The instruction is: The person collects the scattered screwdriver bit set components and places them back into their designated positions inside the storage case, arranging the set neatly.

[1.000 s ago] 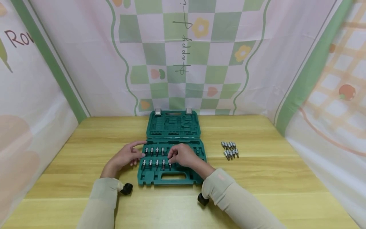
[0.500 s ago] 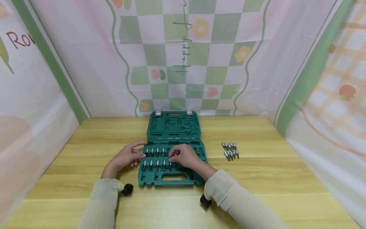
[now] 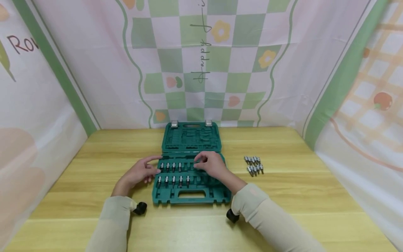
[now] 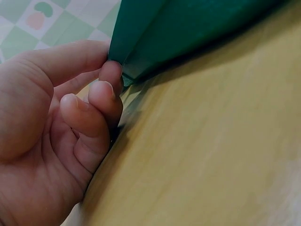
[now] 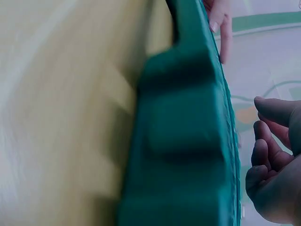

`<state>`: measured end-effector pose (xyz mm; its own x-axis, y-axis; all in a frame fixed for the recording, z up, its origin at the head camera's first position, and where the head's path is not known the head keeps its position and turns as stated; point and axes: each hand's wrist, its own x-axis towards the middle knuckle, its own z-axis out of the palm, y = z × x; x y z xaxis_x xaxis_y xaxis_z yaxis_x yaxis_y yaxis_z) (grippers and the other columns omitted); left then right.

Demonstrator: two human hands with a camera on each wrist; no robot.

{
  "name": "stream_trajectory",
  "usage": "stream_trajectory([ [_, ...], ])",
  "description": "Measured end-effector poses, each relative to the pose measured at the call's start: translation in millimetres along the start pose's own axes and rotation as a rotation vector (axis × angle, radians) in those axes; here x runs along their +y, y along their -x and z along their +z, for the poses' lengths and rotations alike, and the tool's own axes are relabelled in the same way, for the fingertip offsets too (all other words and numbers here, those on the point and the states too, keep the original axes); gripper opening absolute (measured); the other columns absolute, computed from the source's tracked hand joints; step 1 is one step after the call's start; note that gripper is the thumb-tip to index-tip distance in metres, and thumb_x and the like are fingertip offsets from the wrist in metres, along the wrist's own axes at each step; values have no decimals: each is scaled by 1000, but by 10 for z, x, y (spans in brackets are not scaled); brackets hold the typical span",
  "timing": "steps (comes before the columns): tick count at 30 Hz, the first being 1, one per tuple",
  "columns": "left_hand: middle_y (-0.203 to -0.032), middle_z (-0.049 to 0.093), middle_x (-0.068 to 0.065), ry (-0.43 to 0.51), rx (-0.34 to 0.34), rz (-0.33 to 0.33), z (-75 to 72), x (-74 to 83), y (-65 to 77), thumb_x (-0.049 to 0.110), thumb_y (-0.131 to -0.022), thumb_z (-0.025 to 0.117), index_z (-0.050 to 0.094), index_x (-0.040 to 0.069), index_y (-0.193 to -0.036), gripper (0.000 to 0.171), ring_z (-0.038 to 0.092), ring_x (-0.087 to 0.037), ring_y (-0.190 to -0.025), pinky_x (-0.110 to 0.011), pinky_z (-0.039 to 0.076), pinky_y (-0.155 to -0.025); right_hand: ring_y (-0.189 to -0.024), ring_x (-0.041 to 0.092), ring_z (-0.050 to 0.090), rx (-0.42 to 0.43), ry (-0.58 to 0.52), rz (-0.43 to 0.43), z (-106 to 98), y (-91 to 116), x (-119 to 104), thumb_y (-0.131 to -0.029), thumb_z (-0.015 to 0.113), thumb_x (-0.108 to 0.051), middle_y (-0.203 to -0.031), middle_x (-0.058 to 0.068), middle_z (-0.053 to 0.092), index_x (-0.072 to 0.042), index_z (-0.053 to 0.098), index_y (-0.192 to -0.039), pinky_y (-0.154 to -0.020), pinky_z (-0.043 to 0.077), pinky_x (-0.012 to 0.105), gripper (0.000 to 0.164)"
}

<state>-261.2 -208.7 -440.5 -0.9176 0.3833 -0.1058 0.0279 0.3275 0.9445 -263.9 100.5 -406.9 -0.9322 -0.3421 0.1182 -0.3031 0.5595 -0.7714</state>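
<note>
A green plastic tool case point(image 3: 163, 196) lies unfolded, its moulded lid point(image 3: 192, 137) toward the back. Two rows of bit sockets point(image 3: 173, 180), silver with dark tips, sit in the left half of its tray. My left hand point(image 3: 138, 171) touches the case's left edge with thumb and straight index finger. In the left wrist view its other fingers point(image 4: 87, 117) are bent beside the case wall. My right hand point(image 3: 213, 165) is over the right half of the tray, hiding part of it. Its fingers point(image 5: 273, 110) are loosely bent, with nothing showing between them.
On the wooden table point(image 3: 283, 203), right of the case, more bit sockets point(image 3: 254, 166) lie in two short groups. A patterned cloth point(image 3: 239, 70) hangs close behind the case, with cloth at both sides too.
My right hand has let go of the rightmost bit socket in the front row and moved up and to the right. My left hand has stayed at the case edge.
</note>
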Motion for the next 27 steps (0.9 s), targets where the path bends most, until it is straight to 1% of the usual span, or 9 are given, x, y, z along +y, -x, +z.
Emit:
stream_trajectory([
  [4,-71,61,-11,3,2,-2,-1,1,-1,14,-96,63,39,13,-149,58,50,-18,-52,-29,47,-49,-65,19,53,32,-3,23,-118,-1,70,-88,74,-14,-73,1,59,-7,72,-99,-58,45,34,13],
  [9,-71,61,-12,11,-1,-4,-1,0,-5,13,-95,63,39,13,-149,59,50,-18,-52,-28,47,-49,-70,20,54,68,4,77,-237,31,195,-89,73,-15,-77,2,59,-7,71,-100,-62,46,34,15],
  [19,-73,62,-12,-1,-4,3,1,6,8,15,-96,62,38,12,-149,59,50,-19,-53,-29,47,-49,-71,20,55,105,51,146,-461,92,371,-89,72,-15,-79,4,61,-7,70,-103,-63,47,34,16],
  [22,-74,63,-11,-2,-4,4,1,13,18,14,-96,62,37,12,-150,59,51,-18,-54,-28,47,-49,-71,21,55,108,60,158,-532,107,419,-89,72,-14,-79,5,61,-6,70,-102,-62,47,34,16],
  [27,-75,63,-12,0,0,2,0,10,28,12,-97,60,37,12,-150,58,51,-19,-54,-28,47,-49,-72,21,55,111,74,155,-667,140,501,-90,71,-14,-80,5,61,-7,69,-101,-61,47,34,14],
])
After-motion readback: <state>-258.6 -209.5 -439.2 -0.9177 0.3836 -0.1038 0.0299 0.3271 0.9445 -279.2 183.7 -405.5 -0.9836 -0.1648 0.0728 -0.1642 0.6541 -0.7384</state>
